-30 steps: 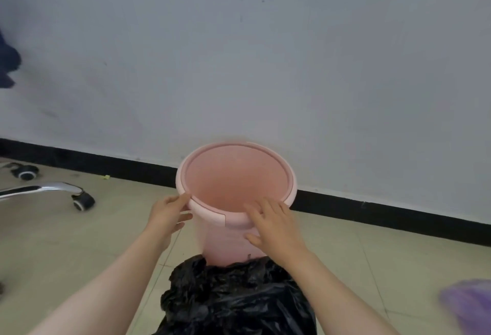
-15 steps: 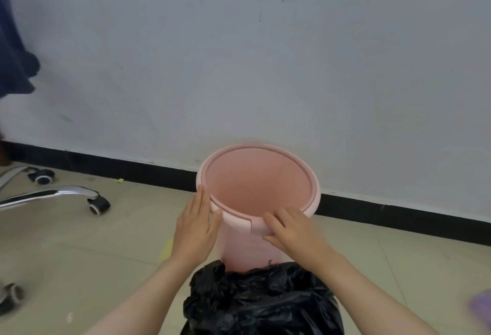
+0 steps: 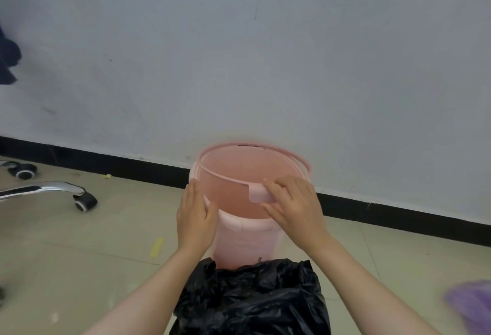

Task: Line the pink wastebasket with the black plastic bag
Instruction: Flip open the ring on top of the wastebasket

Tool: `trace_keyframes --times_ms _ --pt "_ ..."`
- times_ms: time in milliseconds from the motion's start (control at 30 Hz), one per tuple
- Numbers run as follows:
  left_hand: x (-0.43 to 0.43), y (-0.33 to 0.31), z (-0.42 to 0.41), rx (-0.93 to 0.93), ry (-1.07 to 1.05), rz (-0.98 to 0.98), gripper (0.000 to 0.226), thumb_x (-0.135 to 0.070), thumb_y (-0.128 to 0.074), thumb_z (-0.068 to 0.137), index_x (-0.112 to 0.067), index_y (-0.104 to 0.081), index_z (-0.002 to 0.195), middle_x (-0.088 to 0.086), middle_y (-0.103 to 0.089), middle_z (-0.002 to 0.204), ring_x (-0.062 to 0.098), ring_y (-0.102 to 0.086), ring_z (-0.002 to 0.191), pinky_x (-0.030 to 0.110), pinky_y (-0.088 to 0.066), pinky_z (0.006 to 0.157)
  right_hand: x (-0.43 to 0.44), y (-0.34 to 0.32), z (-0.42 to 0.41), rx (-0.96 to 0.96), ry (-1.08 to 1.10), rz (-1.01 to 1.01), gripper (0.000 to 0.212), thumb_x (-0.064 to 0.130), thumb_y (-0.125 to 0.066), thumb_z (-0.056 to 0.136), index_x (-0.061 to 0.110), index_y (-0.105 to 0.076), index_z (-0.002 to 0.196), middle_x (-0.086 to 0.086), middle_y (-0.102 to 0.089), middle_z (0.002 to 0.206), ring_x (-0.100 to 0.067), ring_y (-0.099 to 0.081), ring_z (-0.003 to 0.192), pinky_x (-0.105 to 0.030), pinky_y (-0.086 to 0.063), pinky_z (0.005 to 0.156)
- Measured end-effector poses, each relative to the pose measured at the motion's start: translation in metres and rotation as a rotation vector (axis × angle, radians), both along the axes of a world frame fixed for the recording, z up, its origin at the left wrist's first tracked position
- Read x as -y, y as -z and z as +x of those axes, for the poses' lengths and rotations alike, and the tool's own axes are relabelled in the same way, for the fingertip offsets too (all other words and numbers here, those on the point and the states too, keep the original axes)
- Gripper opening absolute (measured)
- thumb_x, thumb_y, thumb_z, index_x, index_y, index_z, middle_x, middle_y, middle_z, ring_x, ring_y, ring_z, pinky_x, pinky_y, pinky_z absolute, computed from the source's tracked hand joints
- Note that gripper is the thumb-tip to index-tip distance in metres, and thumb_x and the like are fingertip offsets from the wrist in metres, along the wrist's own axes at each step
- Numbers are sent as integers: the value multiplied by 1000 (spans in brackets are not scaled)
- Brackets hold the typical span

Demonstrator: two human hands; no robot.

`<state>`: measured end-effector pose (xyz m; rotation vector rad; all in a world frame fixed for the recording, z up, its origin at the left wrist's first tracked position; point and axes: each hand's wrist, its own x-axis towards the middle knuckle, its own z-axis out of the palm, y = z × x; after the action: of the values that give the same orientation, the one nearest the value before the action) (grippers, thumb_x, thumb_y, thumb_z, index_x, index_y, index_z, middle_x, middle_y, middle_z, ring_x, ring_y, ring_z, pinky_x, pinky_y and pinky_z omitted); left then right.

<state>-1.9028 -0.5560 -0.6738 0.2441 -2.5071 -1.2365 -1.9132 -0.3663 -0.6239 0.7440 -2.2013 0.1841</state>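
Both my hands are at the pink wastebasket (image 3: 247, 239) by the wall: left hand (image 3: 195, 217) flat against its side, fingers together, right hand (image 3: 292, 208) pinching the raised rim ring (image 3: 261, 194); black plastic bag (image 3: 249, 300) lies crumpled just before it

wastebasket (image 3: 247, 239): pink | bag (image 3: 252, 300): black | skirting (image 3: 132, 167): black

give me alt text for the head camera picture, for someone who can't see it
Two bare hands lift a pink retaining ring off the rim of a pink wastebasket on a tiled floor by a white wall; the right hand grips its tab, the left hand steadies the side. A crumpled black plastic bag lies in front.
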Motion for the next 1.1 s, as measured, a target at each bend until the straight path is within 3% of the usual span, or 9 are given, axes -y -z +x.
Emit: trace_keyframes --times_ms 133,300,400,567,633,767,900,1033,1100 --pt "-7 -16 -17 54 -15 0 60 -25 -33 95 -8 -3 144 6 -2 157 18 2 144 34 -5 116 5 -20 -10 -36 69 -207 37 30 -73 71 5 -66 97 -19 -66 87 -33 -63 83 -38 -52 65" --pt "-7 -18 -22 172 -48 -63 65 -21 -37 93 -2 0 143 11 2 157 23 4 144 38 -10 116 22 -51 -26 0 132 -477 28 21 -71 74 6 -66 97 -23 -59 88 -35 -55 84 -30 -41 61" --pt "-1 -19 -24 129 -46 27 63 -16 -37 93 -3 -1 143 11 0 157 22 3 144 37 -8 117 29 -79 -44 4 97 -390 27 17 -64 79 1 -63 101 -24 -59 85 -38 -58 80 -34 -45 57" --pt "10 -23 -35 113 -58 167 53 -10 -39 89 2 -21 137 20 -20 151 31 -18 139 48 -25 112 37 -122 -94 -2 202 -187 37 17 -46 91 -2 -47 124 -26 -56 108 -40 -51 100 -45 -45 73" --pt "12 -22 -38 129 -41 175 55 -5 -39 88 1 -18 139 18 -20 151 31 -18 139 48 -26 112 40 -131 -113 3 241 -53 44 18 -42 93 -1 -36 132 -27 -52 116 -40 -47 105 -48 -41 78" --pt "18 -17 -40 143 45 247 67 8 -33 84 -6 -5 144 9 -7 156 23 -5 143 40 -14 118 49 -145 -137 36 278 43 55 20 -43 92 -2 -23 138 -28 -47 123 -41 -44 109 -49 -40 83" --pt "33 -15 -43 155 83 341 64 12 -35 78 -6 -23 138 16 -25 150 34 -26 136 50 -29 111 51 -149 -153 95 314 117 66 18 -46 88 2 -11 142 -26 -40 134 -43 -41 115 -53 -40 87" --pt "50 -14 -35 124 40 417 72 10 -37 81 -18 -15 144 3 -23 153 21 -26 138 27 -27 105 45 -146 -162 199 386 164 71 19 -49 87 12 -7 144 -22 -25 147 -40 -27 131 -53 -30 102" --pt "54 -13 -32 111 31 425 70 8 -37 81 -18 -17 144 1 -26 151 20 -27 137 26 -28 101 39 -141 -162 262 449 196 68 21 -48 87 19 -10 144 -23 -16 150 -39 -18 136 -53 -25 106"
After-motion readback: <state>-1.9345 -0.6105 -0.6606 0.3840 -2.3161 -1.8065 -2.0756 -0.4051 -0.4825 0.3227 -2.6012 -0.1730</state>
